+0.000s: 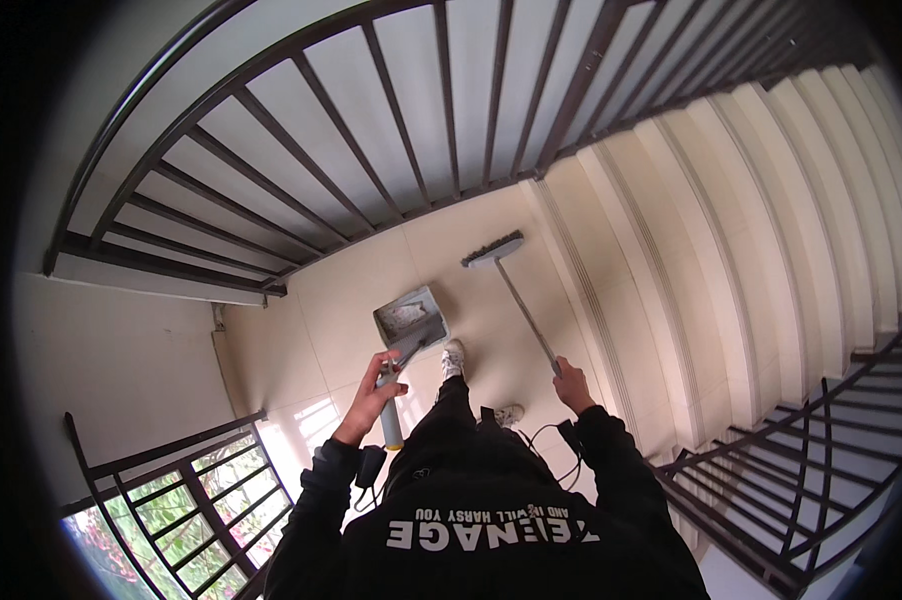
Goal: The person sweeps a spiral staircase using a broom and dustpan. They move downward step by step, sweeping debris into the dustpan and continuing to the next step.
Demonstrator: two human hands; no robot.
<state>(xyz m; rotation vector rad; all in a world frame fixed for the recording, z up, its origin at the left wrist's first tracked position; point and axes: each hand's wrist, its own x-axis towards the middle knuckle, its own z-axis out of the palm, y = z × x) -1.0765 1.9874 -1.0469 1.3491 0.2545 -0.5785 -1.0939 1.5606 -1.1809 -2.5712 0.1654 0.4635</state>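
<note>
My left hand (pixel 376 390) holds the thick grey handle of a long-handled dustpan (pixel 443 306), its fingers loosely around it. The grey pan is on the tiled floor in front of my feet, with something pale inside that I cannot make out. In my right hand (pixel 573 385) is the thin grey stick of a broom (pixel 527 307). Its wide head with dark bristles (pixel 491 252) rests on the landing, ahead and to the right of the pan, apart from it.
A flight of beige stairs (pixel 691 247) starts close to the broom on the right. Dark metal railings (pixel 380 90) bound the landing ahead, and another railing (pixel 766 480) stands at lower right. A barred window (pixel 203 510) is at lower left. My white shoe (pixel 454 358) is beside the pan.
</note>
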